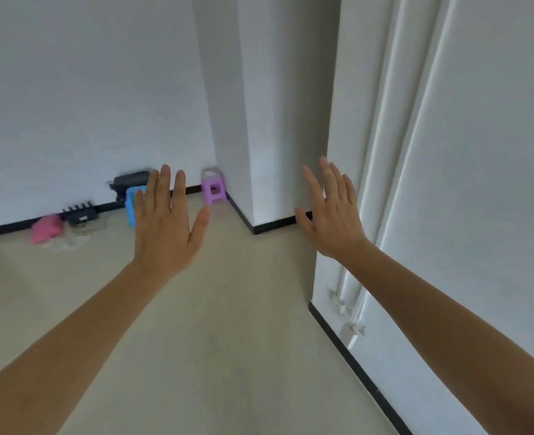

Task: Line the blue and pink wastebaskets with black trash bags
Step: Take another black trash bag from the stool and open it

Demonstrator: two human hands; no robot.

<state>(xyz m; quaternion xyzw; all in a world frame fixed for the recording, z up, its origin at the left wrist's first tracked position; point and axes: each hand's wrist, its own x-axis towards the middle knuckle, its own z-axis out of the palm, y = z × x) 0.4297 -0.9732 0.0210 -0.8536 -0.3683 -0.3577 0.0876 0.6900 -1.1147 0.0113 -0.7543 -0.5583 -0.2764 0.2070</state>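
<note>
One blue wastebasket (131, 205) is seen on the floor (228, 309) against the far wall (86, 105), its long axis roughly vertical, so it appears to stand upright; its right side is hidden behind the left hand (165, 227), and which way its mouth faces cannot be told. One pink wastebasket (46, 231) is seen further left along the same wall, tipped over, its long axis lying roughly along the floor; the picture is too blurred to tell where its opening points. Between the two baskets, a black slotted object (80, 214) is set at the skirting, with pale clear material (71, 238) spread on the floor before it. A dark object (129, 180) rests behind the blue basket; what it is cannot be told. One purple stool (214, 189) is placed upright in the corner beside the white pillar (275, 120).

Two hands are raised, backs to the camera. The left hand is spread flat with fingers extended and thumb out; nothing is held or touched. The right hand (331, 215) is likewise fully spread, fingers apart, empty, held in front of the pillar's edge; contact with it cannot be told.
</note>
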